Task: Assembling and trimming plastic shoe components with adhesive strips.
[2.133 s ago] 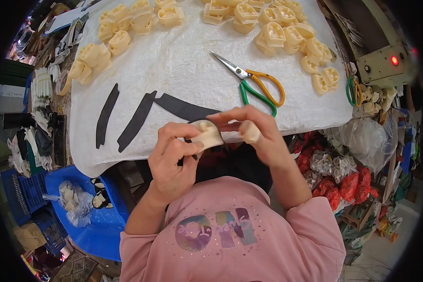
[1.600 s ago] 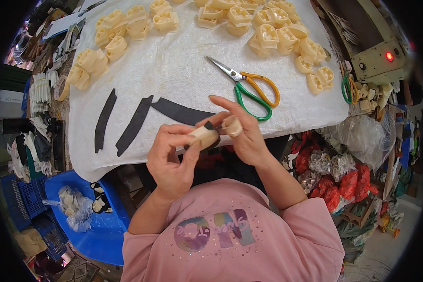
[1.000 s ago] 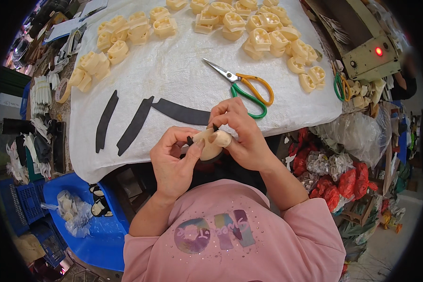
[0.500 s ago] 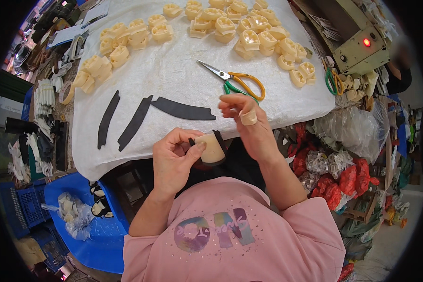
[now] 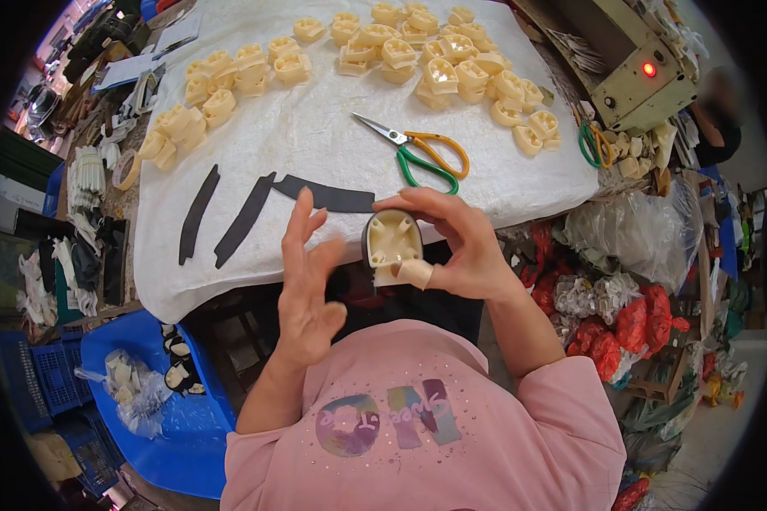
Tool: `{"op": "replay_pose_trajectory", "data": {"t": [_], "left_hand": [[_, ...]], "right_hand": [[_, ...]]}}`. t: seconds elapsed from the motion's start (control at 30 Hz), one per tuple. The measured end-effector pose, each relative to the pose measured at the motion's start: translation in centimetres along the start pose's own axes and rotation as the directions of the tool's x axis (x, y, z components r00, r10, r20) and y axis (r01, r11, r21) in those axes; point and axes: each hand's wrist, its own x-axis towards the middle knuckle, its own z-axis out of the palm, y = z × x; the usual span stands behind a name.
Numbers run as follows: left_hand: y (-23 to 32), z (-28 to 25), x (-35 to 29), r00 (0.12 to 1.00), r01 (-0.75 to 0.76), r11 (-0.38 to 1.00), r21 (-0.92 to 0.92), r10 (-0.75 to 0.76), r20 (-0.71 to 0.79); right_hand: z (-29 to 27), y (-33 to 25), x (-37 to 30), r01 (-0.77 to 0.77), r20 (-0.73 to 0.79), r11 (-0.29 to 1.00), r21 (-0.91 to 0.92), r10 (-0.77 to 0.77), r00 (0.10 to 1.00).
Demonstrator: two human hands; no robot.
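My right hand (image 5: 473,255) grips a cream plastic shoe heel (image 5: 395,244) above my lap, its hollow, ribbed side turned up. Dark covering runs round the heel's far and left edge. A pale wrap (image 5: 415,273) sits on my right thumb. My left hand (image 5: 305,285) is beside the heel, apart from it, fingers spread and a little blurred. On the white cloth (image 5: 290,123) beyond lie black strips (image 5: 245,220), the right one (image 5: 337,197) ending close to the heel. Scissors (image 5: 418,153) with green and orange handles rest behind my right hand, blades parted slightly.
Many cream heels (image 5: 441,77) are piled along the table's far side. A second pair of scissors (image 5: 595,143) lies at the right edge near a metal machine (image 5: 643,89) with a red light. A blue bin (image 5: 183,447) stands lower left; red plastic bags (image 5: 605,349) lie right.
The heel has passed from my left hand to my right and turned hollow side up. My left hand has let go and opened. The table's things appear shifted slightly in view.
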Motion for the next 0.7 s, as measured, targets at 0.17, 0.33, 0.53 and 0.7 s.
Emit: {"op": "replay_pose_trajectory", "data": {"t": [0.17, 0.33, 0.53, 0.7], "left_hand": [[-1.2, 0.7, -0.4, 0.886, 0.462, 0.692, -0.555, -0.387, 0.256], [-0.5, 2.7, -1.1, 0.831, 0.483, 0.563, -0.671, -0.536, 0.148], [-0.7, 3.0, -2.5, 0.843, 0.462, 0.737, -0.493, -0.538, -0.014], [0.0, 3.3, -2.2, 0.885, 0.421, 0.676, -0.605, -0.452, 0.111]], "right_hand": [[1.3, -1.3, -0.6, -0.009, 0.215, 0.983, -0.181, 0.048, 0.976], [3.2, -0.1, -1.5, 0.055, 0.035, 0.998, -0.015, -0.054, 0.998], [3.3, 0.8, -1.8, 0.026, 0.059, 0.998, 0.059, -0.030, 0.998], [3.5, 1.0, -0.1, -0.431, 0.244, 0.715, 0.551, 0.356, 0.902]]}}
